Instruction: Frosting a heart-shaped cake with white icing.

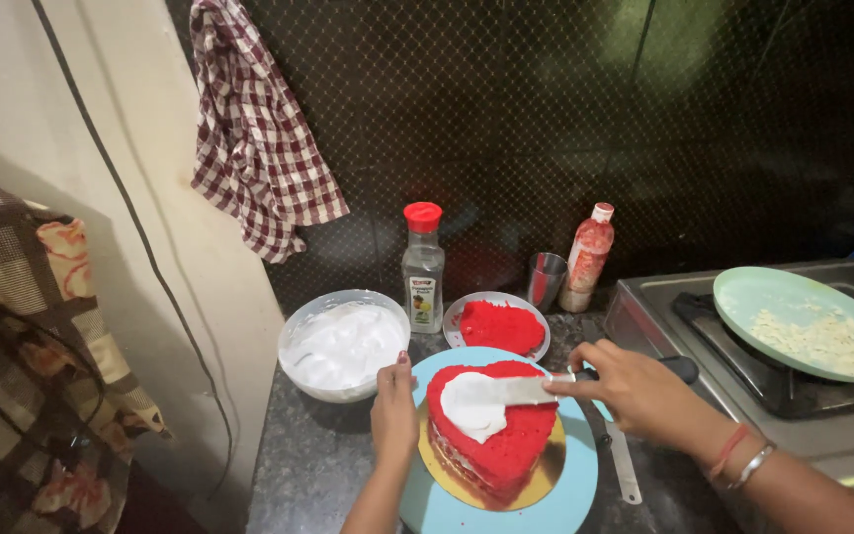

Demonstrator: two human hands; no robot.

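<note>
Down on the dark counter (318, 465), a red heart-shaped cake (501, 440) sits on a gold board (546, 473), which rests on a pale blue turntable (565, 494). The right hand (635, 391) has its fingers (585, 368) wrapped tight around the black handle of a spatula (536, 389), the flat blade lying across the top of the cake. The blade touches a patch of white cream (471, 405) spread on the cake's left half. The left hand (394, 410) is at the turntable's left edge, fingers (399, 374) held together and pressed against the rim, just beside the cake.

Just behind the left hand, there's a white bowl of whipped cream (343, 344), close to the turntable. Behind the cake, a small plate with a red cake layer (499, 326) stands near it. Further back: a clear bottle with a red cap (423, 262), a steel cup (546, 280) and a squeeze bottle of reddish sauce (588, 255), lined up along the dark mesh wall. To the right, a stove (842, 425) carries a light green plate of white shavings (808, 321). A second knife (620, 465) lies on the counter beside the turntable, under the right wrist. A checked red-and-white cloth (254, 129) hangs up at the left.
</note>
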